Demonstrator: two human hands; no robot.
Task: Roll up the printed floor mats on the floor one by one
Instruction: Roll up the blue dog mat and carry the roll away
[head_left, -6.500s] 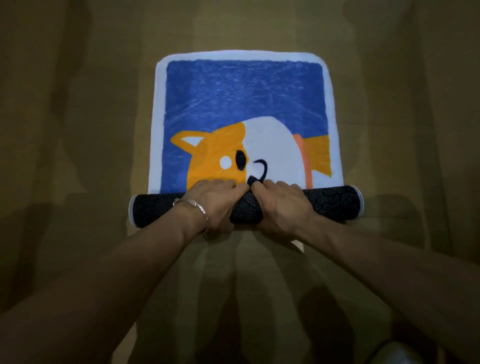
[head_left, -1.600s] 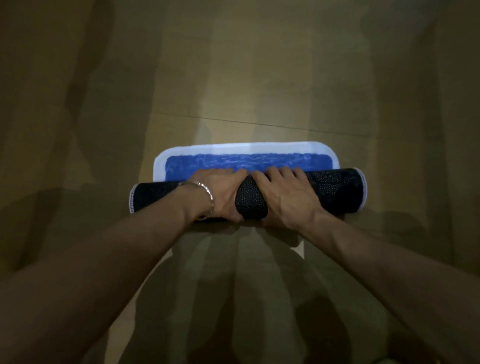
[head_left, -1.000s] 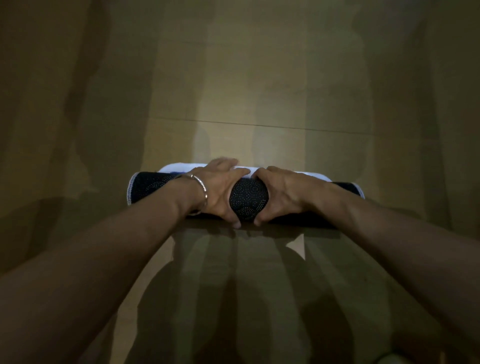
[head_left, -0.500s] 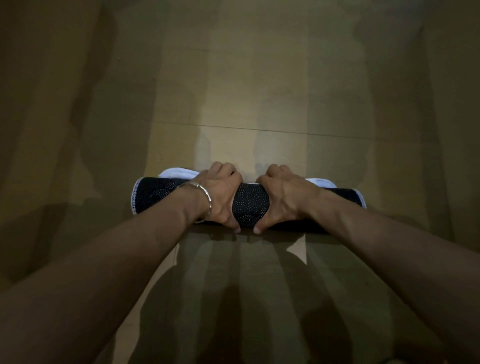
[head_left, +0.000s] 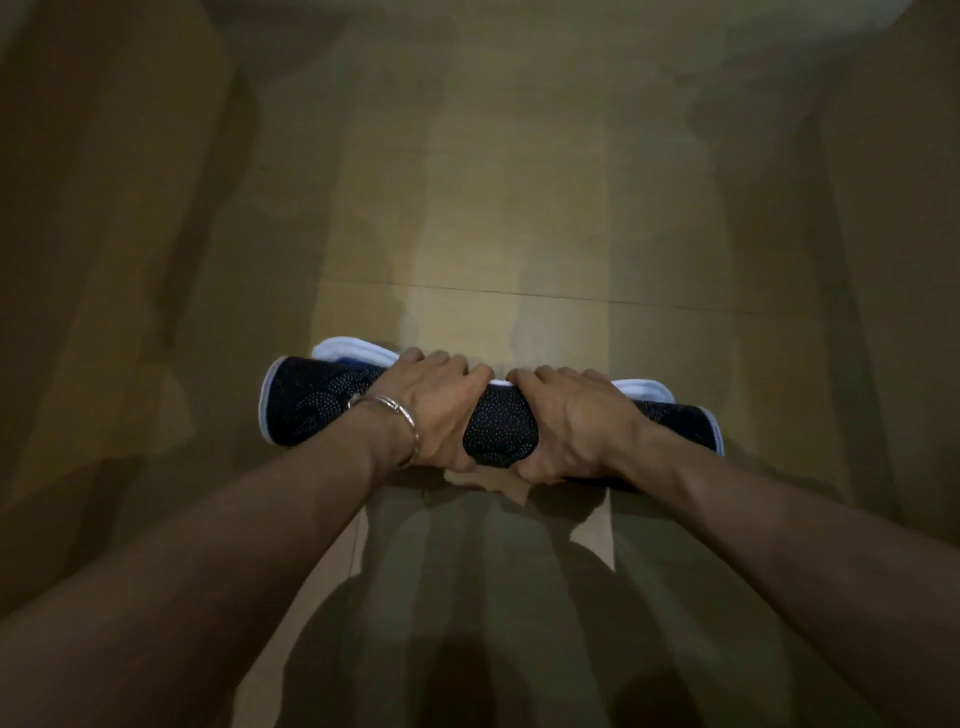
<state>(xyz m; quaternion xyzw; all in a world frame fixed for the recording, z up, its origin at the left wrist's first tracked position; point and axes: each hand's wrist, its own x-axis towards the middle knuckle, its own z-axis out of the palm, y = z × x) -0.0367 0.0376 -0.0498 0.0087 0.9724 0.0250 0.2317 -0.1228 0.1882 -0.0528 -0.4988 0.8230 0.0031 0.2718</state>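
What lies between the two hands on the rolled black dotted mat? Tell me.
In the head view, only a bare stretch of the rolled black dotted mat lies between the left hand and the right hand.

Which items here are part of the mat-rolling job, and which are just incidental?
Part of the job:
- rolled mat, dark dotted backing outward, white edge showing behind
- left hand, gripping the roll
- right hand, gripping the roll

Incidental:
- bracelet on the left wrist
- wooden floor

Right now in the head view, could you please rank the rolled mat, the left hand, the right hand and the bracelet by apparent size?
1. rolled mat
2. left hand and right hand, alike
3. bracelet
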